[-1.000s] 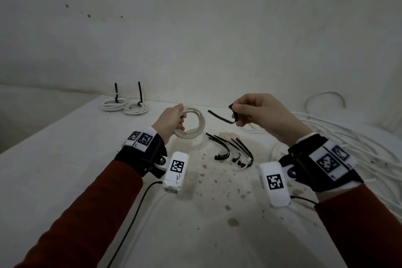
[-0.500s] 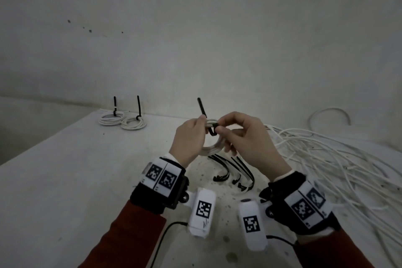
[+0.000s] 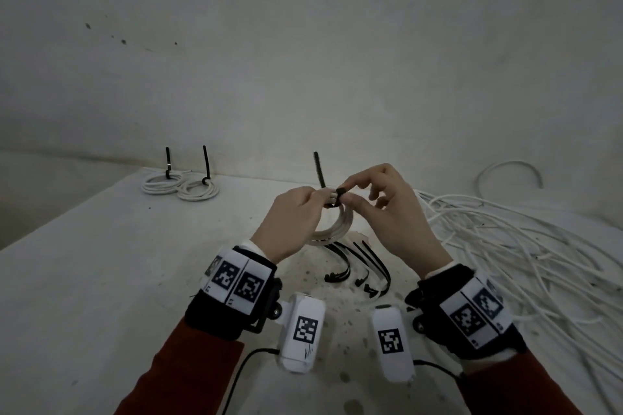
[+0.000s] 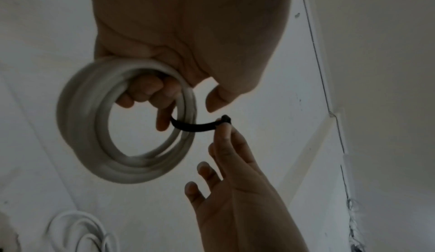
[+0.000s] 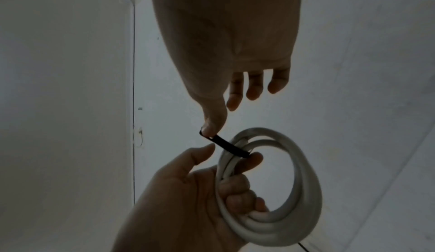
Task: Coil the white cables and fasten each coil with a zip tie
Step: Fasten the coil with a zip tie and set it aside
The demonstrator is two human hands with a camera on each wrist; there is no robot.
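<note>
The small round coil of white cable (image 3: 332, 229), a second ago held alone, now has the thin black plastic zip tie (image 3: 333, 200) passed around it, so fastening has begun. Your left hand (image 3: 290, 222) grips the coil above the pale table (image 3: 101, 280) while your right hand (image 3: 387, 212) pinches the tie's head. Free air surrounds both hands; the loose white cables (image 3: 505, 246) lie to your right, the table's edge far left.

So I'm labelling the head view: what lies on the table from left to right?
Two tied coils → left hand holding the coil → right hand pinching the zip tie → loose white cables.
</note>
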